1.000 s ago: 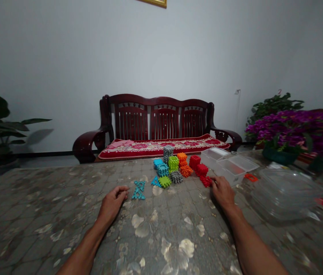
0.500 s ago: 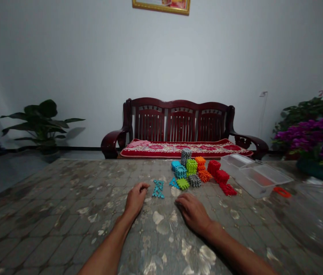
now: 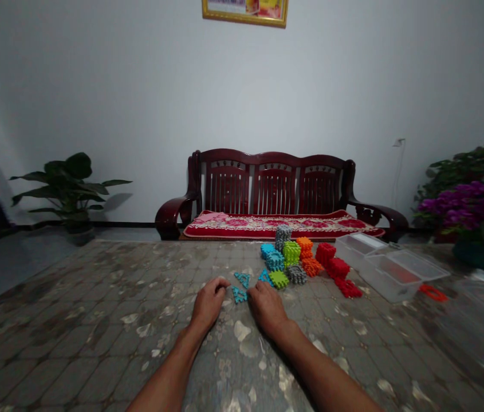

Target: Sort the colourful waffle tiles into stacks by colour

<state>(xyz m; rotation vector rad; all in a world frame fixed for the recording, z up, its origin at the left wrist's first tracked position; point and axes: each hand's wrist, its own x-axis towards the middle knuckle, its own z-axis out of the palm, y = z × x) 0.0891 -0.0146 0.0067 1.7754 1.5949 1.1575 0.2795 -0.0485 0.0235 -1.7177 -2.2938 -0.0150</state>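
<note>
Two small blue triangular building pieces lie flat between my hands: an upper triangle (image 3: 244, 278) and a lower triangle (image 3: 238, 295). My left hand (image 3: 208, 301) rests on the table just left of them, fingers loosely bent and apart, with nothing visible in them. On the other side, my right hand (image 3: 266, 306) has its bent fingers closed at the right corner of the lower triangle. Just beyond its knuckles lie another blue triangle (image 3: 264, 277), partly covered, and a flat green square piece (image 3: 279, 279).
Stacks of blue (image 3: 275, 260), green (image 3: 292, 253), grey (image 3: 296, 273), orange (image 3: 311, 266) and red pieces (image 3: 338, 268) stand farther right. Beyond them are an open clear plastic box (image 3: 390, 280), an orange ring-like piece (image 3: 433, 293) and purple flowers (image 3: 477, 209). A wooden bench (image 3: 274, 183) stands behind the table.
My right hand has moved left to the lower blue triangle, its fingers closing there. The two triangles, formerly tip to tip like an hourglass, now sit turned. My left hand has shifted slightly rightward.
</note>
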